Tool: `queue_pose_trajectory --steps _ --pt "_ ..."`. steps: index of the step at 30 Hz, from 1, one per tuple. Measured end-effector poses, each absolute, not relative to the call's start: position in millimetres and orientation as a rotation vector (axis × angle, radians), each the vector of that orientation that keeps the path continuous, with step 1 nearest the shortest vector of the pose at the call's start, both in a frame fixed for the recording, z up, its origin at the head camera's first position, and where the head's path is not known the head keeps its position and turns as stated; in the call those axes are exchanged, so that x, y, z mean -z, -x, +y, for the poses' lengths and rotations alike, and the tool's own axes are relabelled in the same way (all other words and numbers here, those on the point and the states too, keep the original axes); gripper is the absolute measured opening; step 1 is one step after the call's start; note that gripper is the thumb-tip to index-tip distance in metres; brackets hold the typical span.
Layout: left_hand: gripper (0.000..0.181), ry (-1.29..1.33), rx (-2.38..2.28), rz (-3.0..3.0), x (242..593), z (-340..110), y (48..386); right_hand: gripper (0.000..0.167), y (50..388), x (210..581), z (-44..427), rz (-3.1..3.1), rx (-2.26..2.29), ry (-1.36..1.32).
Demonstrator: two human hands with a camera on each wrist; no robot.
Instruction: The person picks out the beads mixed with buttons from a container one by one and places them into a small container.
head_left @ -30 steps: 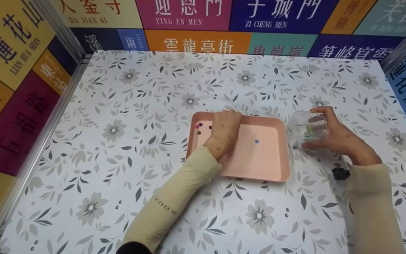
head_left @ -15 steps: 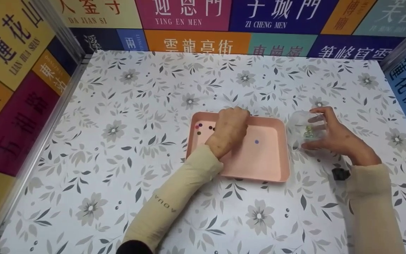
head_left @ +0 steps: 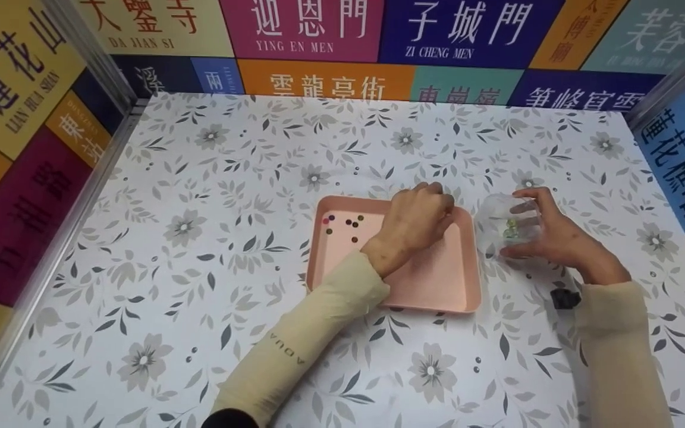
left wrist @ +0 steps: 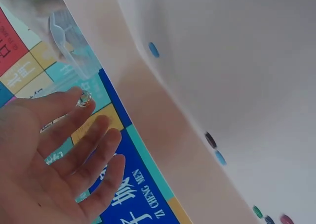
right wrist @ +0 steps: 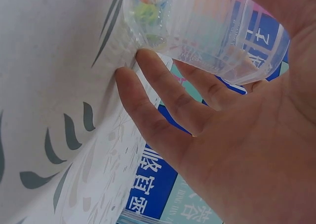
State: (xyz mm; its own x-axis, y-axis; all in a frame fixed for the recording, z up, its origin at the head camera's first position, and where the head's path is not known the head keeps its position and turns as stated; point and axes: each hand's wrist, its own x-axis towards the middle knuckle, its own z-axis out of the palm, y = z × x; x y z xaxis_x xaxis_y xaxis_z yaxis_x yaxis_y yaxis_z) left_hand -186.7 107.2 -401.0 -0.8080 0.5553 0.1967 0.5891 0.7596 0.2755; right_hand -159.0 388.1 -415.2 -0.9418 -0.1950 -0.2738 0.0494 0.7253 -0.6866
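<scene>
My left hand is raised over the right half of a shallow pink tray. Between thumb and index finger it pinches a small clear, shiny marble; the other fingers are loosely bent. Small round coloured pieces lie in the tray, mostly in its far left corner, and a blue one shows in the left wrist view. My right hand curls round a clear plastic cup just right of the tray. Green and orange glassy pieces lie in the cup's bottom.
A white tablecloth with grey flowers and leaves covers the table. Coloured panels with large lettering stand along the back and both sides. A small black object sits by my right wrist.
My left hand has moved right across the tray toward the cup, uncovering more coloured pieces at the left. The right hand keeps its hold on the cup. The head view has shifted slightly.
</scene>
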Motion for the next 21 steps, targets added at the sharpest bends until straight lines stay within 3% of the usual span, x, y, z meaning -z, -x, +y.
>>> queue_pose_trajectory --steps 21 --pt "0.021 1.04 0.585 -2.85 397.0 133.2 185.5 0.111 157.3 413.2 389.3 2.608 1.063 0.129"
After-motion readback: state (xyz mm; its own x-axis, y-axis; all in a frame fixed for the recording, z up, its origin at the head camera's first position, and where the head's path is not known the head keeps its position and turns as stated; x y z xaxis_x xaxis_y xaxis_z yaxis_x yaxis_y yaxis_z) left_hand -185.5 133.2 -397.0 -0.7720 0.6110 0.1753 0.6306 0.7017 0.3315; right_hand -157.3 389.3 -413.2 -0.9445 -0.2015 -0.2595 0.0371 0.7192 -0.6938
